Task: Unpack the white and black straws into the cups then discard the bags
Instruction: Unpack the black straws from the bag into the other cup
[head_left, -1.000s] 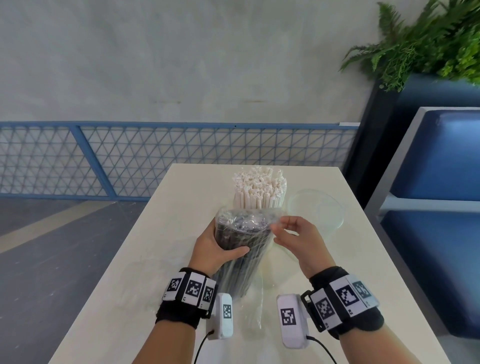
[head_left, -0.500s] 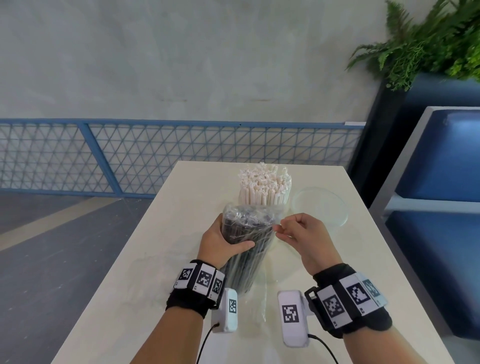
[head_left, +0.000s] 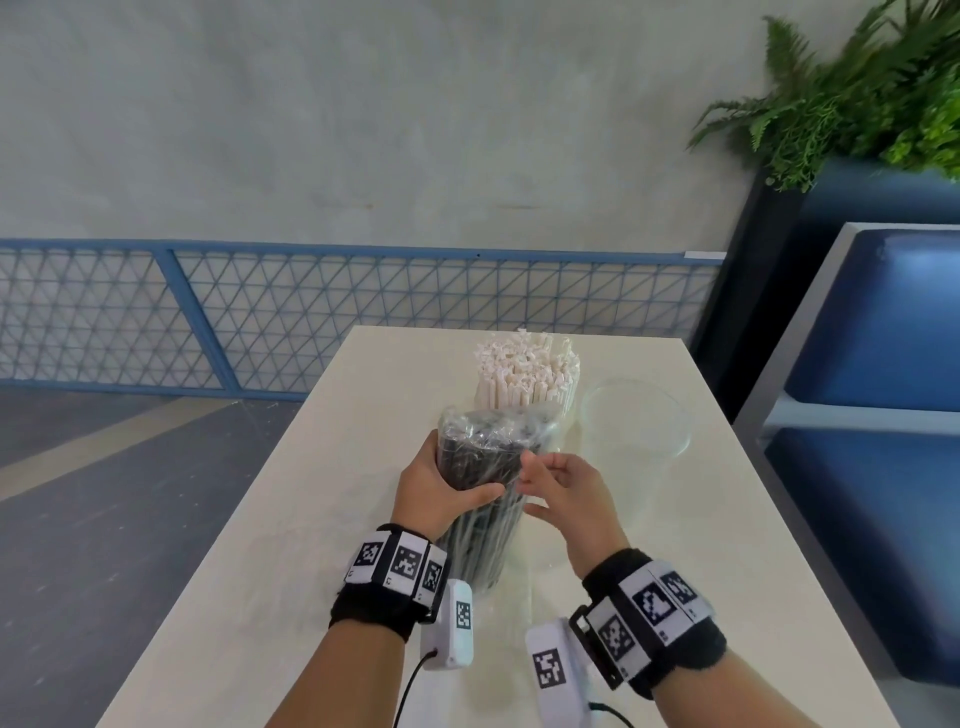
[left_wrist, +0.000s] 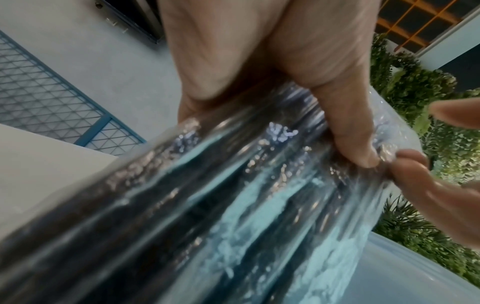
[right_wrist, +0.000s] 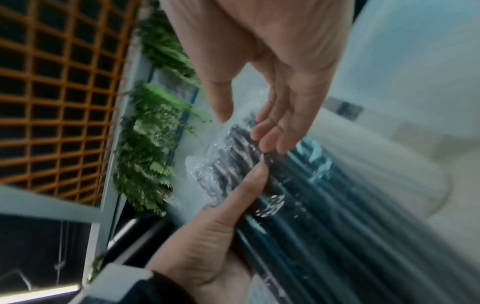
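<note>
A clear bag of black straws (head_left: 480, 483) stands upright on the table (head_left: 322, 519). My left hand (head_left: 447, 478) grips it just below the top, thumb across the front (left_wrist: 345, 123). My right hand (head_left: 540, 470) is beside that thumb. Its fingers (right_wrist: 270, 142) are nearly straight and touch the bag's film, with its thumb held apart. The white straws (head_left: 524, 371) stand upright in a bundle right behind the bag. What holds them is hard to see. An empty clear cup (head_left: 636, 421) is to their right.
A blue mesh railing (head_left: 311, 312) runs past the table's far end. A blue bench (head_left: 883, 415) stands along the right side, with a planter of ferns (head_left: 857, 93) behind it. Cables hang from both wrist cameras over the near edge.
My right hand has let go of the bag's top edge and dropped lower, next to the left thumb, with its fingers loosened. The left hand keeps its grip on the bag.
</note>
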